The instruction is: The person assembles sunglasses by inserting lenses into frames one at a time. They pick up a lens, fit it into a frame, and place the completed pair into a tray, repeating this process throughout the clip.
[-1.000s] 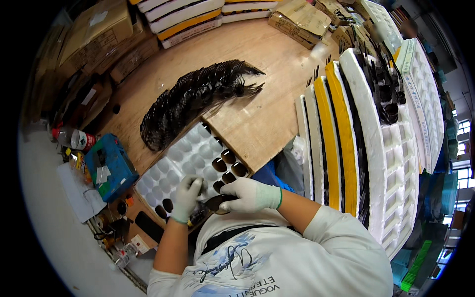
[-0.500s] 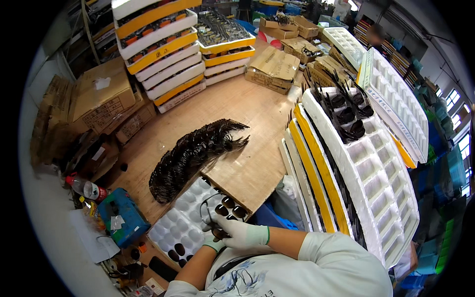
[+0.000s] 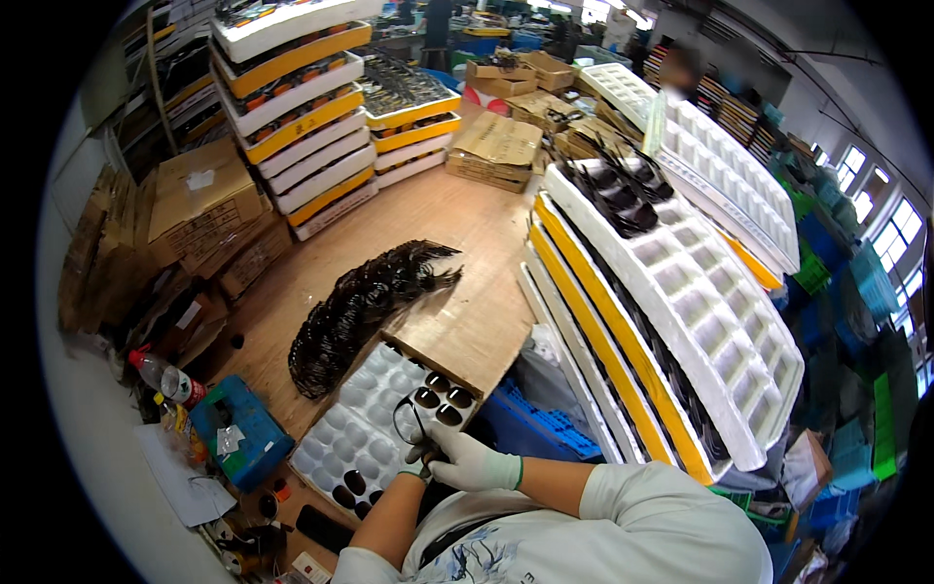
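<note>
A dark eyeglass frame (image 3: 397, 420) is held up over a tray of lenses, one empty rim showing toward the tray. My right hand (image 3: 479, 461), in a whitish glove with a green cuff, has its fingers closed on the frame. My left hand (image 3: 416, 459), gloved too, is closed at the frame's lower part and largely hidden behind the right. Something dark shows between the hands. The pale moulded tray (image 3: 342, 425) carries several dark lenses (image 3: 459, 397) at its right end and more dark lenses (image 3: 355, 482) at its near left. Many of its pockets are empty.
A long heap of dark eyeglass frames (image 3: 360, 307) lies on the wooden table (image 3: 409, 209). Stacked foam trays (image 3: 671, 292) rise at right, more foam trays (image 3: 302, 127) at back left. Cardboard boxes (image 3: 204, 204), a bottle (image 3: 170, 378) and a blue box (image 3: 238, 433) stand at left.
The whole view has shifted, so the stacked trays appear farther left. My hands stay together over the tray; the eyeglass frame has tilted slightly, and the dark piece between my fingers shows less.
</note>
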`<act>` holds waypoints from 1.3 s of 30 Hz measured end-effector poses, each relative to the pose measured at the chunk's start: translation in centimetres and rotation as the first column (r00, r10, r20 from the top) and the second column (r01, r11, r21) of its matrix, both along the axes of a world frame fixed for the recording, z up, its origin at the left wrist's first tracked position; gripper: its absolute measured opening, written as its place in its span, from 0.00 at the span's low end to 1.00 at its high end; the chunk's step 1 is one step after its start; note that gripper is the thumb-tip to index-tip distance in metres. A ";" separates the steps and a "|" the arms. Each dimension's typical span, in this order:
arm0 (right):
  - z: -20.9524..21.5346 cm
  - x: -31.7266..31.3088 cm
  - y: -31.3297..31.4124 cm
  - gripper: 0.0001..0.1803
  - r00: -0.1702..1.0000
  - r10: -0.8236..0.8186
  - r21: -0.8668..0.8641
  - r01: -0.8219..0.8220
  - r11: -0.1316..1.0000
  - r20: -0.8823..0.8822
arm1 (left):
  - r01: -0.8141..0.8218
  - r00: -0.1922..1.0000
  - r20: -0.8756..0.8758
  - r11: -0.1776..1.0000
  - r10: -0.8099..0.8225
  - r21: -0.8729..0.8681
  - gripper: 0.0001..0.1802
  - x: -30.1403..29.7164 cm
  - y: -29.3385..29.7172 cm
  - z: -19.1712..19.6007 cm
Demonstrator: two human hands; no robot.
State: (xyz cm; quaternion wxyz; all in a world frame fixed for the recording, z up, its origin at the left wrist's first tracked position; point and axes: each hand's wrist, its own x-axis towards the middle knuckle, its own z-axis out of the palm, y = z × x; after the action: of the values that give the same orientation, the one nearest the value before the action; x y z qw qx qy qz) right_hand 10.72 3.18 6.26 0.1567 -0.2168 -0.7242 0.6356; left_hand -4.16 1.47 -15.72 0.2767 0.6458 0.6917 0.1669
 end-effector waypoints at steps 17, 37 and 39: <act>2.4 -1.9 -4.0 0.19 0.971 0.234 -0.003 -0.235 0.972 -0.045 | -0.748 0.076 0.985 0.662 0.152 -0.045 0.14 -1.3 -17.1 20.5; 3.3 -2.7 -7.6 0.12 0.969 0.246 0.233 -0.235 0.944 -0.018 | -0.630 -0.224 0.965 0.736 0.135 -0.249 0.08 -2.8 -21.4 20.3; 3.9 -2.4 -7.0 0.12 0.955 0.297 0.180 -0.294 0.939 0.008 | -0.661 -0.128 0.973 0.714 0.194 -0.229 0.07 -2.6 -21.5 20.2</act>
State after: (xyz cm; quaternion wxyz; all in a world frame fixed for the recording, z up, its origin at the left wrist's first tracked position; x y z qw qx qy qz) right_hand 8.34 -3.83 10.18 0.0854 -0.0846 -0.8011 0.5864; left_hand -6.79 -20.02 4.51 0.4725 0.1154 0.4426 0.7533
